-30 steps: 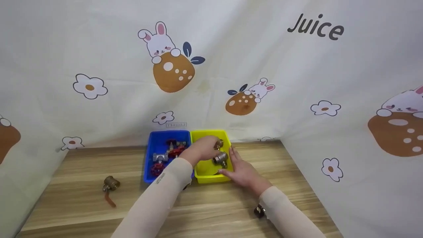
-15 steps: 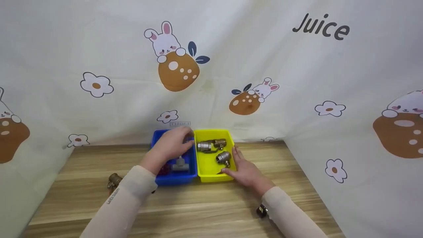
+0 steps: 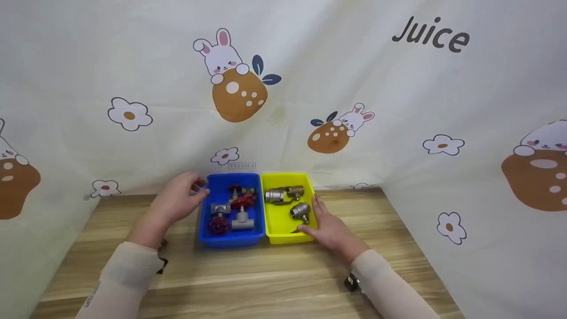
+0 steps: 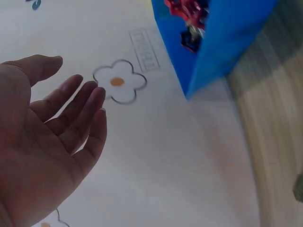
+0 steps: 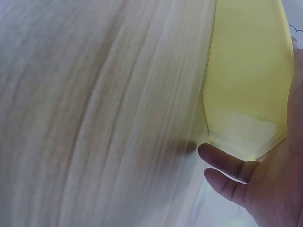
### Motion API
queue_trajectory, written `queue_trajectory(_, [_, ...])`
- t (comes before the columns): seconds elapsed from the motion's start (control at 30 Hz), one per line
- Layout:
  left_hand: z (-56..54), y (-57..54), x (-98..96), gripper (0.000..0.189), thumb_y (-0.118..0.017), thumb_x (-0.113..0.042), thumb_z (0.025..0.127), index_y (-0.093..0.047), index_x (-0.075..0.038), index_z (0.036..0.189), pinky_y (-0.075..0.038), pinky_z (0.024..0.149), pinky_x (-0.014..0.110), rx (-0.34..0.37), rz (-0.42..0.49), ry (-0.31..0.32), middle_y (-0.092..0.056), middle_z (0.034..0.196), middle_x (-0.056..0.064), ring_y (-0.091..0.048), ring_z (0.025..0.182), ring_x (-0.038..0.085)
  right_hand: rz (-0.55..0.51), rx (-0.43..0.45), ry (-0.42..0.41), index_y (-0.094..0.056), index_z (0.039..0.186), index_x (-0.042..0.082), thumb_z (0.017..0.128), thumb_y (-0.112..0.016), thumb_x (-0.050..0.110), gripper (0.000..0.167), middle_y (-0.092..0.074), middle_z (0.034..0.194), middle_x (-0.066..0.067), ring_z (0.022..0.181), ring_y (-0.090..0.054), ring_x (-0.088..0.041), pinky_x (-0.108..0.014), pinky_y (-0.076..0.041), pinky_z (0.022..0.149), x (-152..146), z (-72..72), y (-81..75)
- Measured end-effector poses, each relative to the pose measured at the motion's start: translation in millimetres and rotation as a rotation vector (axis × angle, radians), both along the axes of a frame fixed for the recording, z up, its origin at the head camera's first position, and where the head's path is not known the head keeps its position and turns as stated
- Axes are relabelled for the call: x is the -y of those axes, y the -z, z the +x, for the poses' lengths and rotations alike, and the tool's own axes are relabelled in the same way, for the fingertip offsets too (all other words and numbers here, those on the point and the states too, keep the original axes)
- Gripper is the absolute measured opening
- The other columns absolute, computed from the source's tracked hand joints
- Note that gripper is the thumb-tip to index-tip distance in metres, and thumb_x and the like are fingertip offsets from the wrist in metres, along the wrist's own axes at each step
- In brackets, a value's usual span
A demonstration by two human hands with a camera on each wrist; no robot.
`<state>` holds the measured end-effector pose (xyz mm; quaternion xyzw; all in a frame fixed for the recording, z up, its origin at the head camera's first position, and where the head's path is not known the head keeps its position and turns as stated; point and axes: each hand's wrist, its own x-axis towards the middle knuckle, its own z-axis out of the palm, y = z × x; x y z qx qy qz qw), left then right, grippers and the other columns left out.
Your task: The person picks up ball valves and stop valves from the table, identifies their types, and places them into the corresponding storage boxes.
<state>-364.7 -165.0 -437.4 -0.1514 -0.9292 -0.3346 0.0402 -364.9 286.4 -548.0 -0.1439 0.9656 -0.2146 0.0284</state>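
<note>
In the head view, my left hand (image 3: 179,197) hangs over the left edge of the blue bin (image 3: 231,241), fingers loosely bent and holding nothing. The left wrist view shows its bare palm (image 4: 42,146). Inside the blue bin lie several valves with handwheels, among them a grey tee-shaped one (image 3: 242,221) and a red-wheeled one (image 3: 219,225). My right hand (image 3: 332,230) rests against the right side of the yellow bin (image 3: 290,239), fingers straight along the wall and thumb over the rim. Metal ball valves, such as a silver one (image 3: 300,211), lie in that bin.
The two bins stand side by side on a wood-grain table (image 3: 266,279), close to a printed cloth backdrop (image 3: 274,133). A brass valve (image 3: 163,244) lies on the table at left, mostly hidden behind my left wrist.
My left hand has moved left, from within the yellow bin, across the blue bin to its left edge, now empty. The right hand stays at the yellow bin.
</note>
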Motion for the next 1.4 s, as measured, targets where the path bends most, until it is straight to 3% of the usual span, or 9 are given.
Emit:
queue_trajectory(0.17, [6.5,21.6,29.7,0.033,-0.069,-0.02,0.108,-0.071,0.007,0.127,-0.058,0.098,0.064,-0.027,-0.022,-0.034,-0.073,0.125,0.026,-0.071,0.115,0.044,0.01,-0.013,-0.013,-0.005,0.177,0.007,0.104,-0.06,0.073,0.113,0.001,0.184,-0.012,0.15,-0.047,-0.053,-0.06,-0.042,0.123,-1,0.0,-1.4])
queue_trajectory(0.3, [13.4,35.9,51.0,0.035,-0.069,-0.022,0.108,-0.07,0.007,0.127,-0.057,0.098,0.066,0.011,-0.029,-0.045,-0.072,0.125,0.027,-0.069,0.116,0.047,0.009,-0.019,-0.024,-0.005,0.177,0.006,0.103,-0.058,0.075,0.115,0.001,0.184,-0.013,0.149,-0.048,-0.054,-0.059,-0.043,0.122,-2,0.5,-3.3])
queue_trajectory(0.5, [21.4,48.7,75.2,0.034,-0.068,-0.02,0.109,-0.069,0.008,0.128,-0.055,0.099,0.068,0.033,-0.055,-0.038,-0.07,0.127,0.029,-0.067,0.119,0.05,0.01,-0.025,-0.029,-0.006,0.177,0.004,0.102,-0.055,0.079,0.117,0.001,0.184,-0.013,0.148,-0.049,-0.054,-0.06,-0.044,0.122,-3,0.1,-1.5])
queue_trajectory(0.6, [24.6,53.5,83.0,0.027,-0.064,-0.01,0.108,-0.07,0.007,0.129,-0.054,0.101,0.07,0.025,-0.07,-0.031,-0.07,0.128,0.029,-0.066,0.12,0.05,0.005,-0.027,-0.019,-0.006,0.177,0.005,0.103,-0.056,0.078,0.116,0.0,0.184,-0.013,0.149,-0.048,-0.054,-0.06,-0.044,0.122,-4,-0.2,-0.6])
queue_trajectory(0.73, [30.2,61.3,90.6,0.027,-0.059,0.007,0.104,-0.071,0.007,0.128,-0.051,0.104,0.073,0.007,-0.084,0.009,-0.071,0.129,0.029,-0.065,0.124,0.054,0.004,-0.016,-0.01,-0.005,0.177,0.006,0.104,-0.059,0.074,0.114,0.002,0.184,-0.011,0.151,-0.046,-0.054,-0.06,-0.042,0.123,-3,-0.7,-0.3])
queue_trajectory(0.83, [35.1,67.1,94.3,0.029,-0.059,0.01,0.102,-0.072,0.005,0.128,-0.048,0.106,0.075,0.026,-0.086,0.032,-0.071,0.131,0.03,-0.064,0.127,0.056,0.011,-0.01,-0.009,-0.005,0.177,0.007,0.105,-0.06,0.071,0.112,0.002,0.184,-0.011,0.152,-0.045,-0.052,-0.059,-0.041,0.124,-3,-1.7,0.7])
queue_trajectory(1.1, [44.7,84.0,101.5,0.027,-0.061,0.005,0.105,-0.073,0.002,0.129,-0.048,0.106,0.074,0.083,-0.08,0.011,-0.072,0.132,0.027,-0.066,0.126,0.05,0.016,-0.013,-0.009,-0.005,0.177,0.006,0.105,-0.062,0.068,0.111,0.0,0.184,-0.012,0.149,-0.049,-0.053,-0.058,-0.042,0.124,-2,-2.1,-0.3])
queue_trajectory(1.4, [45.1,98.0,105.1,0.023,-0.068,-0.007,0.107,-0.073,0.002,0.128,-0.052,0.101,0.068,0.142,-0.069,-0.013,-0.07,0.126,0.023,-0.067,0.117,0.041,0.024,0.009,-0.003,-0.003,0.178,0.008,0.105,-0.061,0.07,0.111,0.002,0.184,-0.011,0.148,-0.05,-0.052,-0.057,-0.041,0.124,-1,-2.4,0.0])
